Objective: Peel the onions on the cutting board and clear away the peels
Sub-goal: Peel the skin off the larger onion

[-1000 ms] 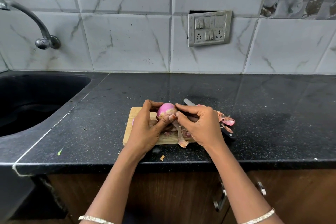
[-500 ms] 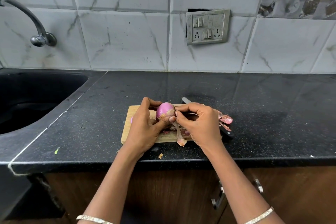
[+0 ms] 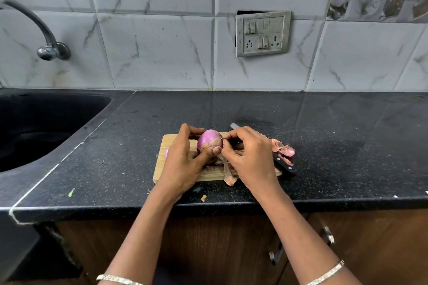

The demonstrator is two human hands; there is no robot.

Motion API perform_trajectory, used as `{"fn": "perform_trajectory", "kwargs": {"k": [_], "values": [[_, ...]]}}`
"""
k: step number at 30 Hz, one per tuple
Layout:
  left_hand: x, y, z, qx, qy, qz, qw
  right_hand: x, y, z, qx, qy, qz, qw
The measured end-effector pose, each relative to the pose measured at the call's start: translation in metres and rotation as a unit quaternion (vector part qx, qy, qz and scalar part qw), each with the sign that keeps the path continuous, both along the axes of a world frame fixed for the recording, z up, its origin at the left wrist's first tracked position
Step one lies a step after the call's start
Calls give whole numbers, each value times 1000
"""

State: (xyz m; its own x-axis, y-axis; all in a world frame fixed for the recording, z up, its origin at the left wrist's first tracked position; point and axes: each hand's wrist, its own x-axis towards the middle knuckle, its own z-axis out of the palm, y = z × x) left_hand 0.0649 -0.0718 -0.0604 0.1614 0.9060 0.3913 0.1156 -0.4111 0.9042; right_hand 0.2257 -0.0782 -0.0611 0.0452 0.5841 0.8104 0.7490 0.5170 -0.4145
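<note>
My left hand (image 3: 185,159) grips a purple onion (image 3: 209,139) just above the small wooden cutting board (image 3: 164,146). Fingers and thumb of my right hand (image 3: 249,157) pinch the skin on the onion's right side. A long strip of peel (image 3: 228,172) hangs from the onion down over the board's front edge. Loose pink peels (image 3: 283,148) lie on the counter to the right of the board. A sliver of a second purple onion (image 3: 167,152) shows behind my left hand. A knife lies behind my right hand, its black handle (image 3: 284,165) pointing to the right.
The black counter (image 3: 335,157) runs to a tiled wall with a switch plate (image 3: 262,33). A dark sink (image 3: 34,127) with a tap (image 3: 49,50) lies at the left. Small peel scraps (image 3: 203,197) sit near the counter's front edge. Cabinet handles (image 3: 276,253) are below.
The hands hold the onion much as before; my right fingers have shifted up the onion's right side. The view has shifted slightly.
</note>
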Motion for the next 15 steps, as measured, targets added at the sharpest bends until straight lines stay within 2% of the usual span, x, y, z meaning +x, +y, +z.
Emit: {"fn": "perform_trajectory", "kwargs": {"k": [15], "values": [[0, -1, -1, -48, -73, -72, 994, 6, 3, 1, -36, 88, -41, 995]]}}
